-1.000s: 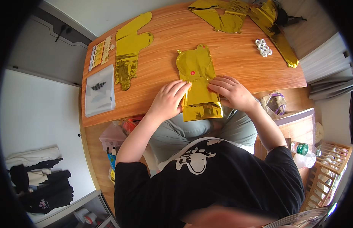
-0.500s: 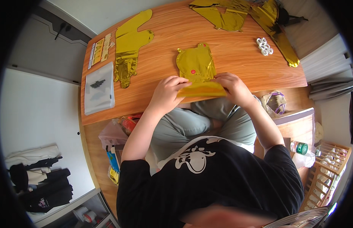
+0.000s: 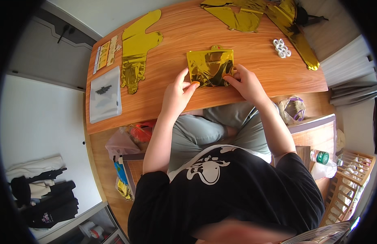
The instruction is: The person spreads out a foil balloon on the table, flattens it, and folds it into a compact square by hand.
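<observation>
While you sit at the near edge of the wooden table (image 3: pixel 172 61), both your hands are closed on the folded gold foil piece (image 3: pixel 211 65), one at either side of it. Your left hand (image 3: pixel 174 95) has its thumb on the near left corner, with the fingers reaching along the left edge; your right hand (image 3: pixel 247 83) sets its thumb on the near right part, with the fingers at the right edge. How firmly either hand presses, you cannot tell from this view. The foil piece is near the middle of the tabletop, toward your side, doubled into a short, roughly square packet with a creased, shiny face, and a small rounded tab (image 3: pixel 216 47) shows past its far edge.

To your left, a flat gold foil shape (image 3: pixel 135 40) stretches from far to near, well apart from your left hand. Further left are some printed strips (image 3: pixel 105 55) and, nearer to you, clear plastic bags (image 3: pixel 105 103) with dark print. On the far right, a cluster of white rolls (image 3: pixel 282 49) sits on the wood. Beyond it, more gold foil (image 3: pixel 241 18) spreads along the far edge, and a long gold strip (image 3: pixel 298 42) slants toward the right edge.
</observation>
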Demonstrator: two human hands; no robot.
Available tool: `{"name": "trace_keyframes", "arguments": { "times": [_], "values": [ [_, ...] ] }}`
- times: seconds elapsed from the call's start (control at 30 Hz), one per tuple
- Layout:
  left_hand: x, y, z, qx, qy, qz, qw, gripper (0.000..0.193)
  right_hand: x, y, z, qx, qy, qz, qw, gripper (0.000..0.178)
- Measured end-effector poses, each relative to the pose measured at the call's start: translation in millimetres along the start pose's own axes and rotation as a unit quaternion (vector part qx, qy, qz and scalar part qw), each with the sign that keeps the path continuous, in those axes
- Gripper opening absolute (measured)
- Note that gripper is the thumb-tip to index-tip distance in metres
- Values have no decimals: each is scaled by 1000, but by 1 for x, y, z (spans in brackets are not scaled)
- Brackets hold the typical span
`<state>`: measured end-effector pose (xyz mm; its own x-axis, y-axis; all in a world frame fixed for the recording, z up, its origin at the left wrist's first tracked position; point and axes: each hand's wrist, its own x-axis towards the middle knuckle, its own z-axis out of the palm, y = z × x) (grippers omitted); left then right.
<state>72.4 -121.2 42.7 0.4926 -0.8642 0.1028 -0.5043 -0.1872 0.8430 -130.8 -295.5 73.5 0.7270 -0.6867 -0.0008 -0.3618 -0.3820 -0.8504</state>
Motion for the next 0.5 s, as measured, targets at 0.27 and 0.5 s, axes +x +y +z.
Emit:
{"name": "trace_keyframes", "arguments": {
  "times": [0.27,0.5],
  "values": [
    [0,2,1,-62,52,48,996,58,5,-3,1,-22,-3,8,1000,33],
    [5,6,-5,-30,11,9,999,62,8,-8,5,-29,21,14,999,39]
  ]
}}
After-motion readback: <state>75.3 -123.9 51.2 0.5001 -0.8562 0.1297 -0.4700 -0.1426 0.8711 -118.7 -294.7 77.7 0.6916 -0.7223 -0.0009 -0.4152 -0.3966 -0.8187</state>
